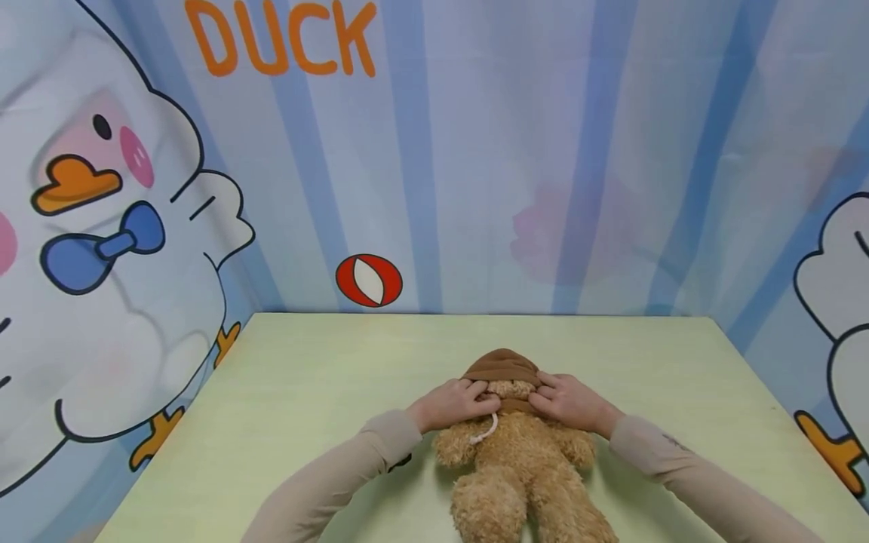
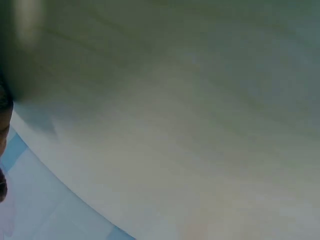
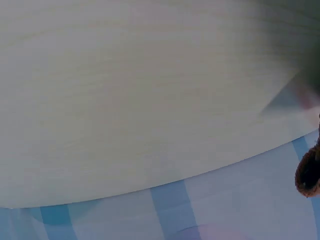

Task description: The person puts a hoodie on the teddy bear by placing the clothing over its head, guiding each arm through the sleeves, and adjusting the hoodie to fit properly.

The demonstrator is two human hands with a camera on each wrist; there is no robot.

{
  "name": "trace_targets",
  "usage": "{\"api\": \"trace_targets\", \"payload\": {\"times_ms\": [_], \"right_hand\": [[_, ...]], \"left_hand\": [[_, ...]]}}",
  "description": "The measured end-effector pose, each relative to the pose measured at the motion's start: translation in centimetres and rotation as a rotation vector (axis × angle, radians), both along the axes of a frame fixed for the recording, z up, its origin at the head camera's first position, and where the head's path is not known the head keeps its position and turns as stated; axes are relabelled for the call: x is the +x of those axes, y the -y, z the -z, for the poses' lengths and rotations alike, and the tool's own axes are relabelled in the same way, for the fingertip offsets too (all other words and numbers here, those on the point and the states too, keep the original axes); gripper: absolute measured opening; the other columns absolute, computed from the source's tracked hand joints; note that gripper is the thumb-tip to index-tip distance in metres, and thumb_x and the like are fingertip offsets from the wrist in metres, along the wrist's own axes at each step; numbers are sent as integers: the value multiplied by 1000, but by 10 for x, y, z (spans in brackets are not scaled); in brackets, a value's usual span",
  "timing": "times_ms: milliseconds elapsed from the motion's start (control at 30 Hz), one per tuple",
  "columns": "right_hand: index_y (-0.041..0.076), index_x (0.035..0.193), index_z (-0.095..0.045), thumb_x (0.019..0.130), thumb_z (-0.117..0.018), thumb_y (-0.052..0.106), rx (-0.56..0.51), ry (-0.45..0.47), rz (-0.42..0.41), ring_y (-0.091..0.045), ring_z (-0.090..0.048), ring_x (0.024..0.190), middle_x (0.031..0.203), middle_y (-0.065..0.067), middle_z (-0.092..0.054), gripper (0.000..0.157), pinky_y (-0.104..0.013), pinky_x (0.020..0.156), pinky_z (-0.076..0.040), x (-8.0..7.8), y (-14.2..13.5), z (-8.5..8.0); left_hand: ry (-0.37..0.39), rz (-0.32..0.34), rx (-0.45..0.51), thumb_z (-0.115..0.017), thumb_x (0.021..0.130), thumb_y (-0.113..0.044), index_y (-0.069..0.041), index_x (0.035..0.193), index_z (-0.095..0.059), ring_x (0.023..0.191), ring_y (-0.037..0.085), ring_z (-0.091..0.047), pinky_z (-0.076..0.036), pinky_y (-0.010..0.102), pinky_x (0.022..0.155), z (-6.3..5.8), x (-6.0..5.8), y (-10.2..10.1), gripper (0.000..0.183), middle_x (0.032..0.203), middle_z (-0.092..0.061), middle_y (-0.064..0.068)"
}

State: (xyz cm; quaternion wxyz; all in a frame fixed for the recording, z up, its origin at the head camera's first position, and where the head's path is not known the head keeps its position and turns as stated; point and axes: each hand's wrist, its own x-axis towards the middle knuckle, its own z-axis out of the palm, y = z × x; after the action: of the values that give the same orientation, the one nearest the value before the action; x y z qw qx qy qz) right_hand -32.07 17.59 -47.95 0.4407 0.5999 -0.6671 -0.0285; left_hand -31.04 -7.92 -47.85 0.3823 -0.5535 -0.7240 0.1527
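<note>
A light-brown plush teddy bear (image 1: pixel 519 452) lies on its back on the table, legs toward me. A brown hood (image 1: pixel 504 365) covers the top of its head, and a brown band of cloth shows under its muzzle. My left hand (image 1: pixel 451 403) pinches the hood's edge at the left of the bear's face. On the other side my right hand (image 1: pixel 573 401) grips the opposite edge. From beside the left hand a white drawstring (image 1: pixel 490 430) hangs onto the bear's chest. Much of the bear's face is hidden. In the right wrist view a brown cloth edge (image 3: pixel 307 175) shows at the right.
The pale yellow-green table (image 1: pixel 326 362) spreads around the bear. Behind it hangs a blue-striped backdrop (image 1: pixel 462 151) with printed ducks and a red-and-white ball (image 1: pixel 369 280), meeting the table's far edge.
</note>
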Motion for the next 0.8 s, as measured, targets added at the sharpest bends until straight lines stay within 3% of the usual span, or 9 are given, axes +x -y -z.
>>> {"api": "trace_targets", "payload": {"times_ms": [133, 367, 467, 667, 800], "right_hand": [[12, 77, -52, 98, -32, 14, -19, 11, -41, -13, -47, 65, 65, 3, -53, 29, -26, 58, -41, 1, 0, 2], [13, 97, -55, 98, -26, 10, -12, -91, 47, -21, -54, 87, 92, -3, -57, 29, -32, 70, -46, 3, -6, 2], [7, 100, -56, 98, -27, 8, -22, -107, 63, -21, -56, 87, 91, -5, -59, 29, -32, 73, -48, 4, -4, 2], [6, 91, -57, 98, -31, 13, -69, -53, 62, -19, -56, 76, 79, -2, -60, 28, -32, 70, -48, 3, 2, 6], [9, 81, -58, 97, -35, 17, -129, -15, 26, -15, -51, 63, 65, 1, -60, 29, -29, 64, -46, 3, 8, 10]], "left_hand": [[1, -17, -29, -15, 99, -6, -21, 99, -46, 55, 8, -28, -27, 21, 49, 2, 0, 1, 34, 82, -47, -2], [12, -95, -85, -32, 97, -12, -22, 111, -47, 58, 7, -41, -36, 20, 51, 2, 4, 15, 23, 91, -51, -2], [-3, -106, -86, -39, 95, -12, -20, 113, -46, 60, 7, -44, -38, 20, 52, 1, 6, 17, 21, 92, -52, -3], [-46, -79, -50, -38, 96, -13, -19, 112, -46, 59, 6, -40, -36, 19, 52, 2, 8, 13, 19, 89, -51, -3], [-62, -77, -41, -24, 99, -10, -20, 109, -47, 58, 6, -40, -35, 19, 52, 0, 11, 11, 27, 87, -51, -3]]}}
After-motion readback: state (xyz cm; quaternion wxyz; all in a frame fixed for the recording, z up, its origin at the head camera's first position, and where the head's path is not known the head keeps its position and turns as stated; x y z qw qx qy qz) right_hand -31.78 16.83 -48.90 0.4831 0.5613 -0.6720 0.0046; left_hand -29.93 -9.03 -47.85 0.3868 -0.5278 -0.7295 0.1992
